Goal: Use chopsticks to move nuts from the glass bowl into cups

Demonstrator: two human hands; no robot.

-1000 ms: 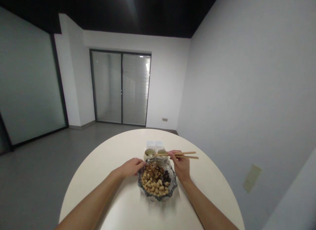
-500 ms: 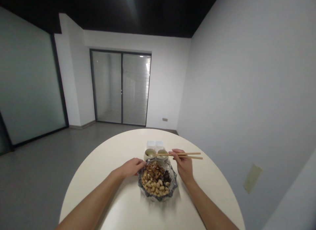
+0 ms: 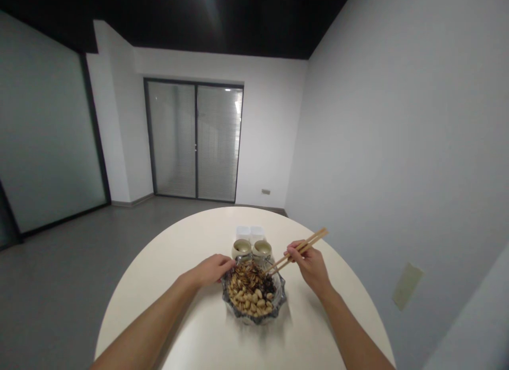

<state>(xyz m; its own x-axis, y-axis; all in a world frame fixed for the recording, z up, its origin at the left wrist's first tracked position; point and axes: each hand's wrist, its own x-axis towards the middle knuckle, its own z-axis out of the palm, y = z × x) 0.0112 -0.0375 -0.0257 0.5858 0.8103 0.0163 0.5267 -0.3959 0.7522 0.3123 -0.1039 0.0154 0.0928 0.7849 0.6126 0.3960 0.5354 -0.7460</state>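
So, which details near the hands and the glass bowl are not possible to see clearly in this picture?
- Head view: the tips of the wooden chopsticks in the right hand are too small to show whether they hold anything.
- The left hand fingertips are hidden at the scalloped glass bowl rim.
- Contents of the two small round cups: too small.
- The white box behind is partly covered by them.

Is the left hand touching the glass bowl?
Touching. The head view shows the left hand's fingertips resting against the rim of the glass bowl, with no gap visible.
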